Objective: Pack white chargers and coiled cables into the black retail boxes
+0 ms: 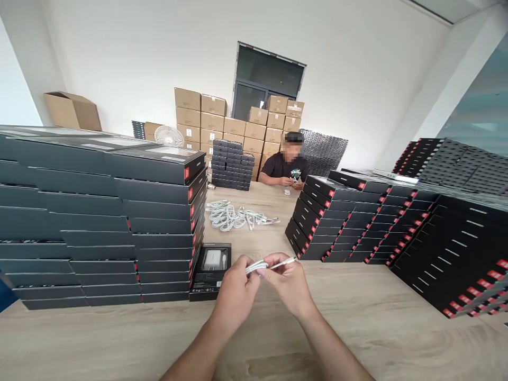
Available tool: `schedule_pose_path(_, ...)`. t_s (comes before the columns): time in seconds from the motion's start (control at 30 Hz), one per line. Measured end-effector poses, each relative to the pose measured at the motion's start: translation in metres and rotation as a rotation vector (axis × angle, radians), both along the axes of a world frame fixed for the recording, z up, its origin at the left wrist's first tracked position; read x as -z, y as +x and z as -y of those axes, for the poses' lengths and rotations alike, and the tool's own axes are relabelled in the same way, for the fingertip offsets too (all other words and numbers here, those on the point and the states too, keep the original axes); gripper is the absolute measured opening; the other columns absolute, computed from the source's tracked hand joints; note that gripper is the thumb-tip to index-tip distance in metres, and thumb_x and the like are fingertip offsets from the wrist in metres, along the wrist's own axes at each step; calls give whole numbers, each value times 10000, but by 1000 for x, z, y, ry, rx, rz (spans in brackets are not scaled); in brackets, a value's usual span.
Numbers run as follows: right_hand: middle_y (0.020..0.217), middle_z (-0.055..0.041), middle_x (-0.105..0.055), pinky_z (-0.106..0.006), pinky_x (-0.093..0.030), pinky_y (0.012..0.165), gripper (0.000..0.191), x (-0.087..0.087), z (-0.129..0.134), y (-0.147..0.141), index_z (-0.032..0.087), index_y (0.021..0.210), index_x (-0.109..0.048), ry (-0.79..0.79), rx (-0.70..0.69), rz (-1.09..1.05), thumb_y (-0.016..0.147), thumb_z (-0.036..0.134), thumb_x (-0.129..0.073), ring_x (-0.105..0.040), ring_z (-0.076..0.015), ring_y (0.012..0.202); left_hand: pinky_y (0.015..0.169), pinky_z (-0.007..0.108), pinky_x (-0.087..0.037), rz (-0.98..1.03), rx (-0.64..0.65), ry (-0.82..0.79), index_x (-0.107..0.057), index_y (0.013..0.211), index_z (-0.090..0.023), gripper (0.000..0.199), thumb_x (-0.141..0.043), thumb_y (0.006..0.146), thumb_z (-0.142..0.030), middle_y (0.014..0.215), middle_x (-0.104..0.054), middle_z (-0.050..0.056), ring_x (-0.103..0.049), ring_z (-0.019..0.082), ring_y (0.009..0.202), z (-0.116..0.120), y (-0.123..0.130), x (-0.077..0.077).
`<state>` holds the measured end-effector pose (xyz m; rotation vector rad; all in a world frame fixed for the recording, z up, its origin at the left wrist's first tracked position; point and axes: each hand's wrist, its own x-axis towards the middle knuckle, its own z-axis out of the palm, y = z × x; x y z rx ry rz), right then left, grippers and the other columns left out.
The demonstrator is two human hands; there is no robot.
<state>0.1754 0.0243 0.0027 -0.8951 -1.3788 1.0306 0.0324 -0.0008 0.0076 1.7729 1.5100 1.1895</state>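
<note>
A coiled white charging cable (257,266) is gripped between my two hands above the front of the table. My left hand (237,288) closes on the left part of the coil. With thumb and fingers pinched, my right hand (288,283) holds the coil's right side, and a connector end pokes out past the fingers. Left of my hands lies a black box (210,283) whose window shows a white charger and a cable. Farther back, a loose pile of white cables (234,216) rests on the table.
Tall stacks of dark boxes (99,222) stand at the left, with more black boxes (357,222) at the right. Across the wooden table (262,338) sits a person (286,164) handling something small. Brown cartons (212,121) and a white fan (169,136) are behind.
</note>
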Motion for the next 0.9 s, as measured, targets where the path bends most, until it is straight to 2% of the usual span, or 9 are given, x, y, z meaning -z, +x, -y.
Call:
schedule_pose_path(0.07,738,-27,-699,-287,-493,650,209,0,0,1,176,754,-681,-17,-14,2,679,313,-820,-628,-172,683,642,275,-353,69,17,-57,-457,825,-240,50,-421,859,-239,687,-580,-23,-534,175,663,1,1,-2)
schedule_pose_path(0.2,697,-19,-700,-291,-487,627,211,-1,-1,3,181,748,-673,-58,-26,-23,668,310,-821,-631,-176,638,622,266,-366,110,161,-181,-430,784,-246,131,-410,894,-313,648,-569,-41,-552,168,640,4,-1,-9)
schedule_pose_path(0.37,657,-4,-679,-280,-470,603,191,-6,0,6,186,741,-674,-60,-116,2,718,335,-790,-622,-170,616,640,274,-388,114,242,-167,-489,792,-235,204,-413,908,-384,686,-560,-39,-570,164,648,4,-3,-12)
schedule_pose_path(0.53,745,-14,-672,-269,-480,651,217,-9,-1,10,176,765,-734,-7,-192,55,760,390,-772,-608,-152,673,621,279,-393,92,145,-177,-493,805,-236,198,-384,911,-362,606,-562,-39,-575,173,597,4,1,-10)
schedule_pose_path(0.6,703,-13,-661,-271,-487,640,283,-8,-4,11,173,826,-741,-13,-207,17,800,455,-728,-591,-144,639,595,279,-402,126,118,-180,-498,817,-234,223,-373,915,-391,629,-558,-38,-555,163,555,3,2,-10)
schedule_pose_path(0.7,643,-16,-642,-278,-504,603,402,-3,-11,12,157,844,-705,-74,-192,-67,839,551,-628,-581,-139,577,569,279,-415,215,144,-193,-518,851,-230,290,-379,917,-475,691,-558,-30,-534,154,542,2,3,-10)
schedule_pose_path(0.77,650,-18,-645,-254,-491,534,381,0,-15,14,156,786,-670,-170,-142,-10,836,525,-585,-570,-122,523,559,276,-405,239,169,-194,-514,845,-229,296,-394,913,-491,681,-554,-30,-521,153,541,3,4,-10)
schedule_pose_path(0.83,617,-3,-633,-214,-432,437,293,2,-17,17,164,689,-638,-265,-102,112,805,425,-572,-531,-98,447,561,275,-393,242,178,-175,-500,817,-231,286,-403,913,-482,636,-540,-34,-512,155,542,4,5,-10)
schedule_pose_path(0.9,548,12,-613,-190,-367,375,210,3,-16,22,167,591,-621,-324,-134,214,744,309,-592,-500,-89,393,563,274,-387,264,182,-160,-495,801,-232,274,-412,908,-471,608,-535,-37,-509,157,546,4,6,-9)
